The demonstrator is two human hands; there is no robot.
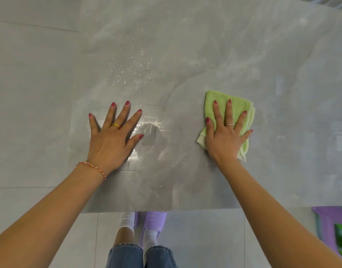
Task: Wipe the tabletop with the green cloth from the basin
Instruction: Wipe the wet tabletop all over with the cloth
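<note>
A person stands at a grey marble-look tabletop [205, 45], both arms stretched forward and down over it. The right hand [226, 130] lies flat, fingers spread wide, pressing the folded green cloth [237, 105] against the surface. The cloth is pinned under the palm rather than pinched, its far edge showing beyond the fingertips and a corner poking out below the heel of the hand.

The left hand [114, 132] rests palm down on bare tabletop, well apart from the cloth, fingers splayed and holding nothing. It looks like a brace for the wiping arm.

The wiping seems only partly done. A scatter of water droplets [133, 70] sits beyond the left hand's fingertips, far to the left of the pressed cloth, and a wet sheen [147, 132] lies between the two hands, just beside the left thumb. The stretch around the cloth looks dull and free of droplets. The droplets and wet patch are probably what remains. No basin is in view.
</note>
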